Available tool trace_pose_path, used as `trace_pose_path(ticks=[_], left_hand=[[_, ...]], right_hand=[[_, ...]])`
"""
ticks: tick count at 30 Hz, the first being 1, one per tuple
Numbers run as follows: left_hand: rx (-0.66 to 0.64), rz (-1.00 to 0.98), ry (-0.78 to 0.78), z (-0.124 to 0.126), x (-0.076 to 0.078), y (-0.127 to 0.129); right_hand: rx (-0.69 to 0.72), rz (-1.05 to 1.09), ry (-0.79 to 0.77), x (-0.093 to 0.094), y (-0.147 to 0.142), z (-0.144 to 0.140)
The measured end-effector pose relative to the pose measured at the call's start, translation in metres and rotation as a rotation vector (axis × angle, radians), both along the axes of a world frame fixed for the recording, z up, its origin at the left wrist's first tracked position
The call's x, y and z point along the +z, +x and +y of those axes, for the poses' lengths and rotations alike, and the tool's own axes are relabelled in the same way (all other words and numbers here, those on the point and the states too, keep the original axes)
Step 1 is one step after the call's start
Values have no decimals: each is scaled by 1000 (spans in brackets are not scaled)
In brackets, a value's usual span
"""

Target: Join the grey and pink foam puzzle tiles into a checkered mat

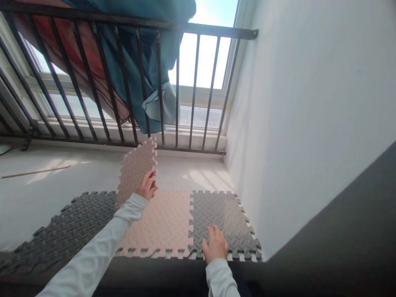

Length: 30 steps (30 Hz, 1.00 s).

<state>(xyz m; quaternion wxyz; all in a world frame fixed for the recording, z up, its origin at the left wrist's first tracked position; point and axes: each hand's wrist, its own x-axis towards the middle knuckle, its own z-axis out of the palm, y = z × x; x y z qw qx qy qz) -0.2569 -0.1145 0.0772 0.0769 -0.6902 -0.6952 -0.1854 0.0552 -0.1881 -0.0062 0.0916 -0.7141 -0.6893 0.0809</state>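
My left hand [147,186] grips the right edge of a pinkish-beige foam mat tile [135,167], which is tilted up off the ledge. Beneath my left wrist, a second pinkish-beige foam tile [168,216] lies flat. Its right edge meets a grey foam tile [230,212] set against the wall. My right hand [216,246] rests on the near left part of that grey tile, fingers spread, holding nothing. To the left lies a dark grey foam tile [78,220], partly covered by my left sleeve. All the tiles have toothed edges.
A dark metal railing [130,18] runs along the window behind the tiles, with blue and red cloth [123,62] hanging over it. A white wall [303,103] rises on the right. At the left, a thin stick [36,171] lies on the white ledge [93,167].
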Motion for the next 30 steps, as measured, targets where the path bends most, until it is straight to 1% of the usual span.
trace_pose_path(ticks=[2, 4, 6, 8, 10, 11, 13, 14, 16, 18, 19, 20, 21, 22, 24, 25, 27, 28, 30], left_hand=[[-27, 14, -56, 31, 2, 62], [-44, -15, -143, 60, -1, 126], [-85, -54, -234, 85, -8, 183], [-141, -85, -300, 107, -17, 232], [-206, -112, -341, 125, -29, 271], [-236, -122, -355, 132, -36, 287], [-290, -134, -370, 142, -51, 309], [-307, -137, -374, 144, -59, 314], [-308, -129, -420, 143, -74, 311], [-241, -85, -498, 137, -88, 287], [-164, -47, -544, 133, -94, 269], [-96, -13, -555, 129, -100, 248], [-20, 19, -626, 126, -106, 225], [63, 27, -652, 123, -111, 202], [156, 17, -670, 118, -118, 161], [173, 10, -659, 117, -120, 146], [162, 19, -628, 116, -124, 128], [144, 28, -602, 116, -125, 125], [112, 37, -552, 117, -126, 128]], right_hand=[[-47, -35, -45, 3, 14, 10], [-104, -89, -71, 3, 35, 19], [-154, -153, -79, -1, 59, 26], [-187, -209, -72, -11, 81, 29], [-200, -246, -50, -24, 99, 31], [-201, -260, -37, -31, 105, 31], [-190, -280, -7, -42, 114, 31], [-179, -288, 9, -46, 116, 31], [-163, -303, 38, -50, 118, 32], [-157, -320, 58, -53, 119, 34], [-158, -327, 67, -54, 119, 35], [-158, -333, 77, -55, 119, 36], [-156, -337, 89, -57, 119, 38], [-154, -340, 103, -58, 119, 39], [-155, -349, 135, -61, 118, 41], [-158, -358, 150, -62, 118, 41], [-168, -374, 179, -63, 117, 41], [-176, -376, 188, -63, 116, 40], [-194, -367, 191, -62, 115, 38]])
